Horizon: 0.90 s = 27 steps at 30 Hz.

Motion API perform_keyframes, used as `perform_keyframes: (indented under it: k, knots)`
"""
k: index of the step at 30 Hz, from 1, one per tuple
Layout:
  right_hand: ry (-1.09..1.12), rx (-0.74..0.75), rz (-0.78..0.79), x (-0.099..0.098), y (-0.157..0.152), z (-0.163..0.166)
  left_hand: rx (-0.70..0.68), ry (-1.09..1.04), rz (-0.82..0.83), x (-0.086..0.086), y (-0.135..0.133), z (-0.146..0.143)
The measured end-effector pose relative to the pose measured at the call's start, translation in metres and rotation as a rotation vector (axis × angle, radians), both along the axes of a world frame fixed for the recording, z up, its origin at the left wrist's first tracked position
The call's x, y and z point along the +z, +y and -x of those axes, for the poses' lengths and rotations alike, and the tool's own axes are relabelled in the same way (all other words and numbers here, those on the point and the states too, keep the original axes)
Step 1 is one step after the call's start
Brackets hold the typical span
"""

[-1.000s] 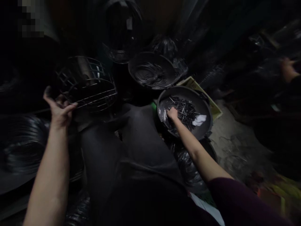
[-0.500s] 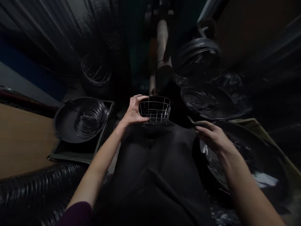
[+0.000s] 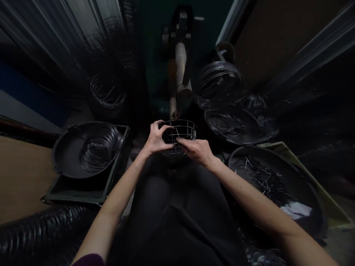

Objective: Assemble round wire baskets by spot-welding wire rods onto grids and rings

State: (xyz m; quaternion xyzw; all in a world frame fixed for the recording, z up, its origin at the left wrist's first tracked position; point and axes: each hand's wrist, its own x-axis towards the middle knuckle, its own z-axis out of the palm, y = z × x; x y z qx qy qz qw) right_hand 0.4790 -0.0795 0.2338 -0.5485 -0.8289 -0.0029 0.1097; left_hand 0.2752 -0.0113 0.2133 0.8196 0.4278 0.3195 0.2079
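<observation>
**A:** Where are the hands?

**B:** Both on the small round basket of thin grey wire mesh (image 3: 179, 133), centre of view, just past the knees of the person's dark trousers (image 3: 177, 207). Left hand (image 3: 155, 138) wraps the basket's left side, thumb at the lower wall, fingers curled over the rim. Clamped on it.

**A:** Right?

**B:** Right hand (image 3: 197, 150) against the front-right wall, fingers bent in and pinched narrow at the mesh. Can't tell if there's a small piece between the fingertips; too dark.

**A:** Basket orientation?

**B:** Open side up, roughly level, held above the lap.

**A:** What's around it?

**B:** To the person's right, a wide black round pan (image 3: 310, 207) with a heap of short grey metal pins (image 3: 260, 177) and a scrap of white paper (image 3: 296, 210). The pan sits on a yellowish flat board (image 3: 327, 199). Behind it, a second black pan with coiled dark wire (image 3: 238, 125), and more coils (image 3: 219, 81) stacked beyond.

**A:** Left side?

**B:** Black round pan (image 3: 66, 159) holding a coil of thin dark wire rings (image 3: 101, 146), set in a dark rectangular tray (image 3: 83, 192). Brown flat surface (image 3: 19, 177) further left. Black ribbed hose (image 3: 41, 229) along the bottom left.
</observation>
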Motion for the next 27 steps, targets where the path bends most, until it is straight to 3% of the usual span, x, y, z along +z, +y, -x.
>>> perform_keyframes:
  k: [7, 14, 27]
  knots:
    - [-0.172, -0.006, -0.073, 0.003, -0.001, 0.001, 0.017, -0.072, 0.040, -0.002, -0.004, -0.005]
    - [-0.168, 0.073, -0.101, 0.005, -0.005, -0.005, 0.047, -0.116, 0.054, -0.004, -0.011, -0.006]
    - [-0.154, 0.054, -0.135, 0.007, 0.025, -0.004, 0.021, -0.089, 0.032, 0.005, 0.022, -0.002]
